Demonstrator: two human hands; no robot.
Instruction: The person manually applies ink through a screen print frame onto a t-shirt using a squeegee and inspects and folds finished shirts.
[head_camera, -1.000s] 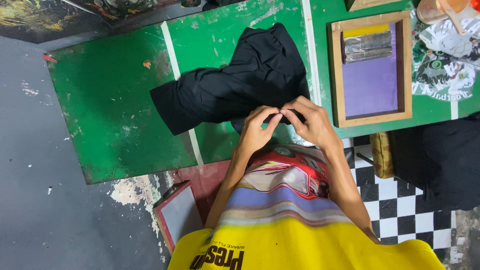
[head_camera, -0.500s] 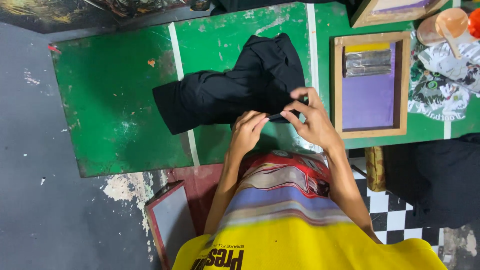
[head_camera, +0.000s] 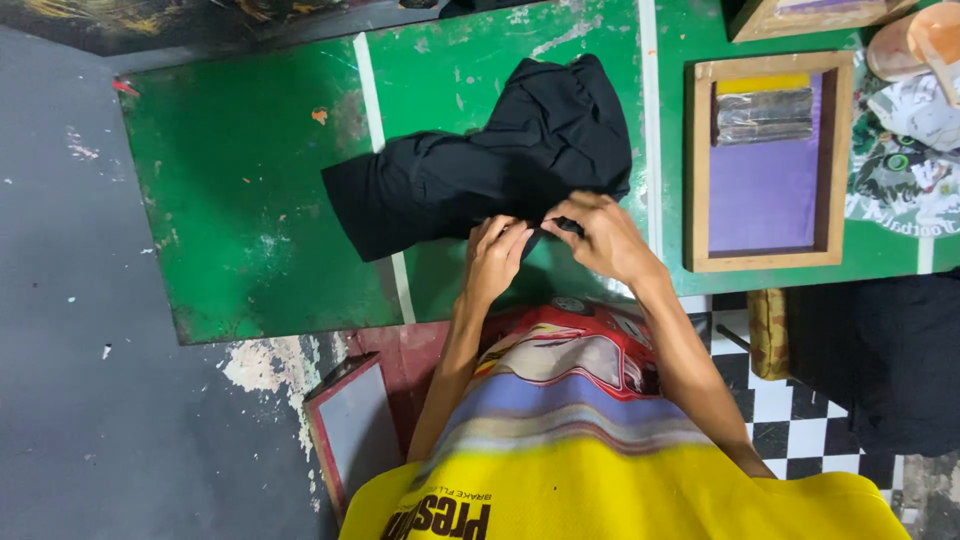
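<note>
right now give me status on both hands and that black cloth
Left hand and right hand both pinching near edge of black garment. Garment bunched on green table. Wooden-framed screen sits apart, to the right.

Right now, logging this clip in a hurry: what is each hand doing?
Left hand: closed, pinching the near edge of the black cloth.
Right hand: closed, gripping the same edge of the cloth.

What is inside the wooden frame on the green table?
The wooden frame holds a purple screen, with a yellow strip at the far end and a grey squeegee-like bar lying across it. What lies beneath the screen is hidden.
</note>
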